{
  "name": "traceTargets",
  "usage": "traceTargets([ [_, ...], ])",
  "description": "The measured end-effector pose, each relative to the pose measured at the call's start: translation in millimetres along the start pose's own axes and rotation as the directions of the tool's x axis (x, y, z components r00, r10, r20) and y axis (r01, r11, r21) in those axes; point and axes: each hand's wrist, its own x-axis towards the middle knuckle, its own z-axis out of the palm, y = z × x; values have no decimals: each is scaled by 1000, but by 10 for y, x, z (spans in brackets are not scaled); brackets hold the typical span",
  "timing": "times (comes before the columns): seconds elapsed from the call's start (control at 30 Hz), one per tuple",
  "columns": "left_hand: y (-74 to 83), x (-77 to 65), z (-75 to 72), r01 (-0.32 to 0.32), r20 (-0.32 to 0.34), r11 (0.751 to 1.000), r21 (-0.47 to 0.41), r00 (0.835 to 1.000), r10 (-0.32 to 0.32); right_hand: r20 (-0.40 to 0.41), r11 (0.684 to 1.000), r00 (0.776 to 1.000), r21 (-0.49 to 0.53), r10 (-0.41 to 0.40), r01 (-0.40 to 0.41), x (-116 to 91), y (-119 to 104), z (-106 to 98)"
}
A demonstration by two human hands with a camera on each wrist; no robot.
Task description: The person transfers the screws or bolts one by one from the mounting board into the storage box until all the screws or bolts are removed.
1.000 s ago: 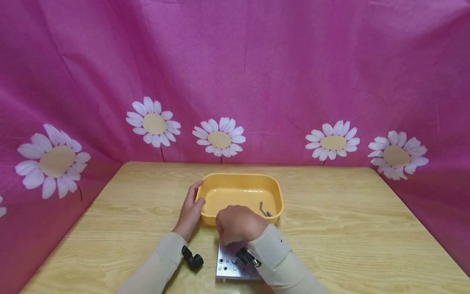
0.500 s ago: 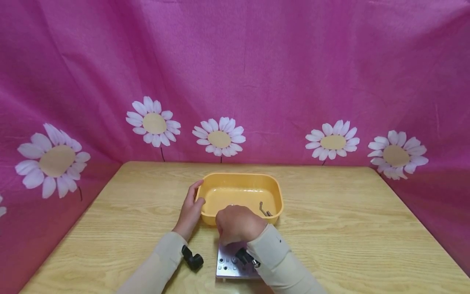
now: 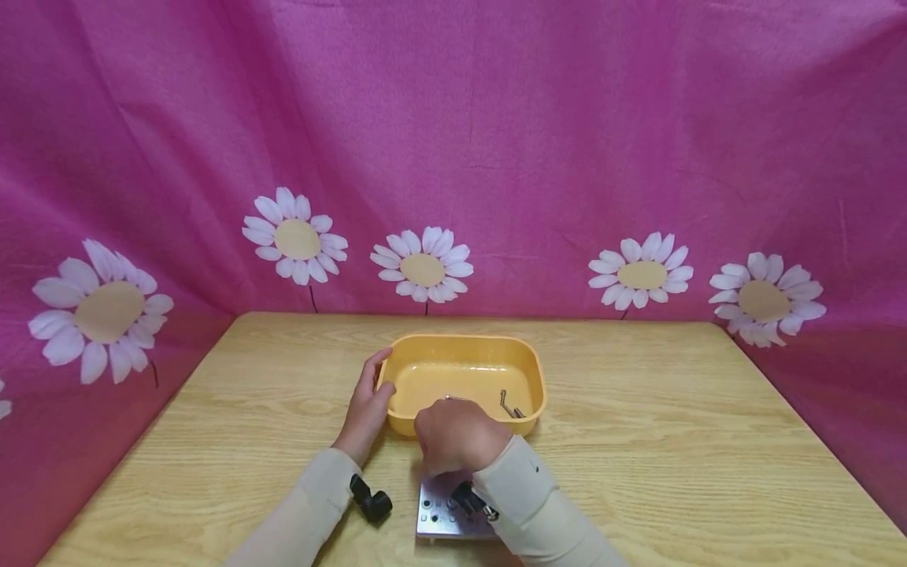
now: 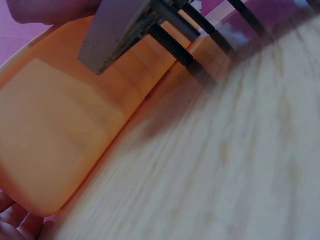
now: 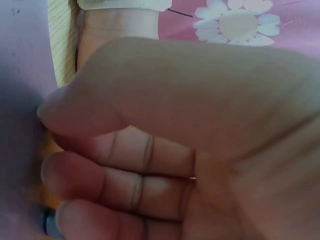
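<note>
My left hand (image 3: 366,416) grips the left end of a yellow plastic tray (image 3: 533,370), thumb over the rim and fingers outside. In the head view my right hand (image 3: 460,435) is bent down with curled fingers over the far part of a shiny metal plate (image 3: 444,526). In the right wrist view its thumb (image 5: 75,110) meets the forefinger beside the plate (image 5: 22,125); anything between them is hidden. A dark peg-like part (image 5: 51,223) shows by another fingertip. From the left wrist view, threaded bolts (image 4: 171,45) stick out under the plate.
Inside the tray lies a thin bent metal rod (image 3: 506,403) beside short metal pieces (image 3: 519,413). Another thin rod (image 3: 455,398) shows past my right knuckles; whether it is held is unclear. Black wrist cameras (image 3: 372,504) sit on both sleeves. A pink flowered cloth (image 3: 524,157) hangs behind the wooden table (image 3: 659,441).
My right hand and sleeve have shifted very slightly left. More of the thin metal rod beyond its knuckles now shows. The left hand and tray stay in place.
</note>
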Motion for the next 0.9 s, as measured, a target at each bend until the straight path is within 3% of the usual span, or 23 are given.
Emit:
traceTargets([
  [0.27,-191,103,11,-28,-17,1000,9,999,28,-6,1000,1000,1,16,-16,3,-19,2],
  [0.63,-208,114,9,-36,-16,999,-1,999,36,4,1000,1000,9,17,-17,10,-15,13],
  [0.77,-128,71,7,-26,-6,1000,-7,1000,26,10,1000,1000,14,18,-18,16,-10,16],
  [0.9,-173,95,5,-28,-9,1000,0,1000,28,1,1000,1000,16,5,-5,22,3,20],
])
